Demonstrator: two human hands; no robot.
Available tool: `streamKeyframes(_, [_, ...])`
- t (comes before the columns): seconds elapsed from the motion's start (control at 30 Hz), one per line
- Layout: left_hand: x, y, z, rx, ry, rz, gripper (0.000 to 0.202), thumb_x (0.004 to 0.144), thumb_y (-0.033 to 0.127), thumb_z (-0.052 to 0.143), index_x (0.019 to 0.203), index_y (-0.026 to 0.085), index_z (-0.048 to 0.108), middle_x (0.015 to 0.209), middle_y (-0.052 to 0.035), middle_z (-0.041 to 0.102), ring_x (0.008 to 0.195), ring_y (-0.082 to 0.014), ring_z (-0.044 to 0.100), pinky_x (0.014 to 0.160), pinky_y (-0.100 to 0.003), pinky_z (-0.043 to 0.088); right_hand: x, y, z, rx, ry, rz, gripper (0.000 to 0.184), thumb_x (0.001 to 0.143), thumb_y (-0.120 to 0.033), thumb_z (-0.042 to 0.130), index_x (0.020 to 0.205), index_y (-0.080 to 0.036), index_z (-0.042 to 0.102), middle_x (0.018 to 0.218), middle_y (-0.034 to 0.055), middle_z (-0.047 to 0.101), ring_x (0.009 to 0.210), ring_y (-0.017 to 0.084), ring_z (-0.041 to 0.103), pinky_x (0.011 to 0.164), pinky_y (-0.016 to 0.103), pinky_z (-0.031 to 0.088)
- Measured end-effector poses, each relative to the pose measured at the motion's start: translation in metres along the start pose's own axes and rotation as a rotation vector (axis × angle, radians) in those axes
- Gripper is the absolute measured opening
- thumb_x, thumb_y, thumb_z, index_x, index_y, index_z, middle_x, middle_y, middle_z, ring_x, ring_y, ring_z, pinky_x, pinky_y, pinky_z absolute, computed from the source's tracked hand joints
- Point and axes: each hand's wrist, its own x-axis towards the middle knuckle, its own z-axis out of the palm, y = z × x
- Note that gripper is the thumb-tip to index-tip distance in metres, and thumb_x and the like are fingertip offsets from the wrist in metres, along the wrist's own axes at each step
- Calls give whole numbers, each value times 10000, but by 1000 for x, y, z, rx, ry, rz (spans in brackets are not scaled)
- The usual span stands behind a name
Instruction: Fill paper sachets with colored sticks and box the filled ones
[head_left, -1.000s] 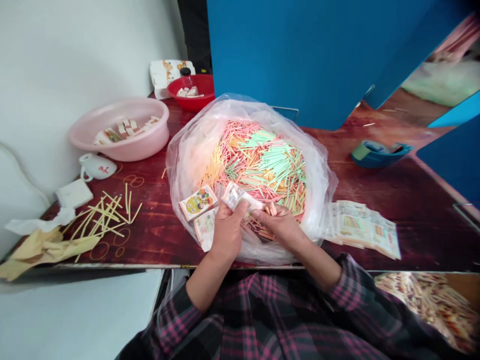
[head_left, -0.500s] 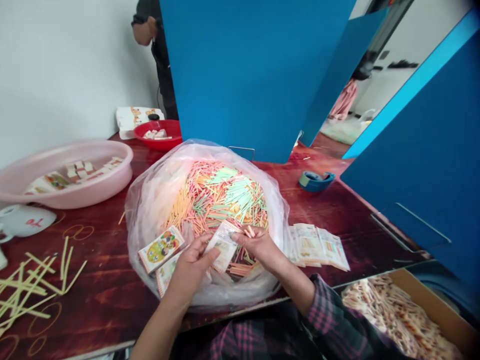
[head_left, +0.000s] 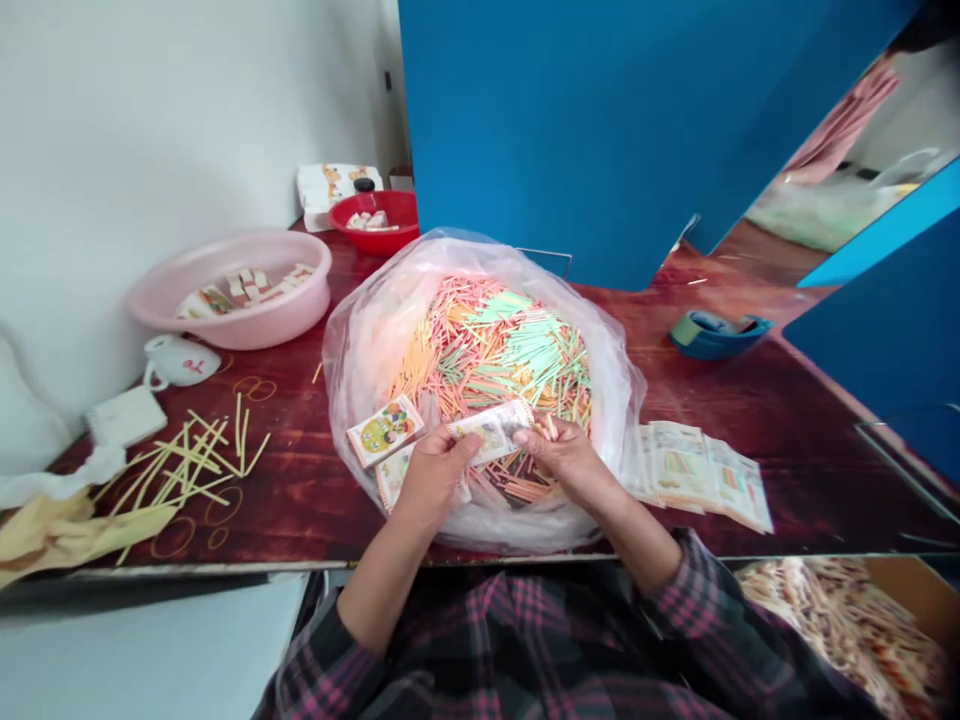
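A small printed packet [head_left: 491,430] is stretched between my two hands, lying nearly level. My left hand [head_left: 439,468] pinches its left end between thumb and fingers. The right end is gripped by my right hand [head_left: 568,460], whose fingers also hold a few short pale sticks [head_left: 551,427]. Beneath them, a clear plastic bag [head_left: 360,340] is spread open around a heap of thin coloured sticks [head_left: 517,345], pink, green and orange. A packet with a yellow cartoon picture [head_left: 386,430] rests on the bag's left side, above another packet [head_left: 393,475] partly covered by my left hand.
Printed packets [head_left: 697,465] lie overlapped at right, below a blue tape dispenser [head_left: 720,335]. At left are a pink basin [head_left: 300,312] of packets, a white mug [head_left: 181,362] and loose yellow sticks [head_left: 187,460]. A red bowl [head_left: 401,215] stands behind; blue panels [head_left: 600,130] rise at the back.
The view has swung left and down, so everything appears further right and the person behind is out of sight. The held packet has turned from steeply slanted to nearly level.
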Motion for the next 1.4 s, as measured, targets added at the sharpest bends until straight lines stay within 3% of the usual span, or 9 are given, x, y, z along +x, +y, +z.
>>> streamKeyframes(0.1, [0,-4,-9,168,0,51,309,706,368,869,924,164,789,821,-18,772,791,-177,690,820,-322,545,2,-3,-1,-45,5,10,510,600,-629,888,678,-202,619,559,-68,462,534,79,345,492,256,263])
streamKeyframes(0.33, [-1,-10,-12,214,-26,67,255,777,393,801,915,186,743,831,-8,732,819,-184,665,819,-325,539,3,9,0,-112,121,-83,609,667,-628,852,534,-229,411,517,-80,344,515,76,284,484,260,224])
streamKeyframes(0.5, [-4,0,-3,135,-67,170,482,728,298,857,1174,248,681,982,-5,732,884,-169,672,822,-294,528,4,12,1,-148,96,-137,637,707,-634,823,525,-225,369,535,-73,341,539,79,276,518,262,235])
streamKeyframes(0.67, [-3,2,-2,434,-65,267,94,763,266,810,825,207,772,791,-4,699,775,-153,602,738,-261,463,-1,16,5,-166,56,-128,652,692,-685,814,521,-221,389,525,-75,342,534,75,265,527,268,235])
streamKeyframes(0.73, [-3,0,-4,447,-44,261,87,775,279,801,772,202,759,710,13,659,717,-141,571,696,-255,441,-3,17,5,-171,44,-110,648,697,-701,806,525,-221,405,521,-71,361,526,77,294,517,269,240])
streamKeyframes(0.87, [-5,-3,-2,106,43,183,207,783,360,826,774,207,688,704,44,634,663,-106,555,687,-239,461,3,9,2,40,139,-24,547,741,-737,758,681,-233,551,496,-100,313,452,76,228,433,266,177])
streamKeyframes(1.0, [-13,-10,17,-260,-70,-71,282,799,414,835,848,201,658,825,8,699,756,-133,659,762,-280,536,20,-8,6,359,263,-31,562,749,-774,727,799,-257,511,538,-126,233,444,75,128,389,240,158])
streamKeyframes(1.17, [-15,-26,41,-387,-70,-84,228,846,358,802,844,189,648,855,2,695,806,-128,673,834,-293,554,24,-12,30,485,264,22,510,800,-727,714,875,-267,505,572,-117,325,432,73,279,409,220,334])
streamKeyframes(1.4, [-12,-30,42,-423,25,-69,191,865,343,770,887,214,630,917,9,691,877,-143,681,894,-315,557,16,3,44,529,362,79,397,787,-541,764,1015,-262,597,741,-65,594,602,95,553,518,221,452])
